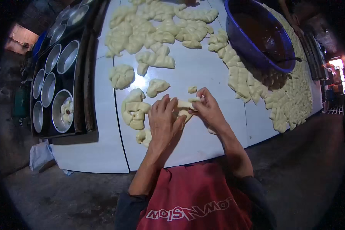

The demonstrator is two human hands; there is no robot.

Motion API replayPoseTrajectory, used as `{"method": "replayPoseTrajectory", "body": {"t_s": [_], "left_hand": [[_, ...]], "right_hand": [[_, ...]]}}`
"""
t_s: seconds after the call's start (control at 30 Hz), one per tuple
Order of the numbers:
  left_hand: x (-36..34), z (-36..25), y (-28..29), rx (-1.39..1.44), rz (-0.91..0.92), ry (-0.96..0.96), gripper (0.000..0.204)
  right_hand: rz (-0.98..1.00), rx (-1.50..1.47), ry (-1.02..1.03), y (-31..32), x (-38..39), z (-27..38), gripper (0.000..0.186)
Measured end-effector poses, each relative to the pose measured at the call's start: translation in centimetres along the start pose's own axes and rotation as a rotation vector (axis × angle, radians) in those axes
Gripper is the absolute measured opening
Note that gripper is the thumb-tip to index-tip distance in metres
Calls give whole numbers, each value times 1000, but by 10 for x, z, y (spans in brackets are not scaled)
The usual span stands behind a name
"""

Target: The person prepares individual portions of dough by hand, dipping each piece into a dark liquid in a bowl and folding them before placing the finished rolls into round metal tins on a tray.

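Near the middle of the white table (149, 159), a pale piece of dough (184, 104) lies between my two hands. My left hand (161, 120) is curled over its left end, with the thumb against the dough. My right hand (209, 109) pinches its right end between thumb and fingers. A small dough bit (192, 89) sits just beyond my right fingertips. Left of my left hand rests a folded dough lump (135, 109), and a smaller lump (157, 87) lies beyond it. Part of the held dough is hidden by my fingers.
Many dough pieces (161, 28) cover the far part of the table. A purple basin (234, 32) with brownish contents stands far right, beside a long spread of dough pieces (291, 107). At left, a dark tray (78, 115) carries several round metal pans (48, 90); one pan contains dough.
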State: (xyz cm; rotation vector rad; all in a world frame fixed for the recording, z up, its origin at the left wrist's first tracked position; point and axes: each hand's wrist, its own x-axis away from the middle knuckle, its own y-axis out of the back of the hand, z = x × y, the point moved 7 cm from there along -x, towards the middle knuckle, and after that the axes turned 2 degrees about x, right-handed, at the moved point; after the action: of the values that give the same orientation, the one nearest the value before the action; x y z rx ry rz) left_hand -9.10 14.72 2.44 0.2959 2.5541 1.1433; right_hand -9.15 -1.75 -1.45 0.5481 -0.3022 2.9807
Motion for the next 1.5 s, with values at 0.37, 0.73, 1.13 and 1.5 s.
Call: {"method": "replayPoseTrajectory", "body": {"t_s": [0.37, 0.73, 1.13, 1.5], "left_hand": [[-13, 1, -16, 20, 45, -144, 39], [-55, -82, -21, 639, 386, 93, 54], [-98, -181, -87, 995, -36, -275, 61], [-99, -174, -139, 1029, 373, 171, 58]], "right_hand": [[42, -433, 73, 29, 50, 59, 25], [-20, -210, 18, 63, 43, 39, 29], [-48, -496, 336, 121, 56, 106, 22], [-202, 143, 468, 243, -51, 224, 16]]}}
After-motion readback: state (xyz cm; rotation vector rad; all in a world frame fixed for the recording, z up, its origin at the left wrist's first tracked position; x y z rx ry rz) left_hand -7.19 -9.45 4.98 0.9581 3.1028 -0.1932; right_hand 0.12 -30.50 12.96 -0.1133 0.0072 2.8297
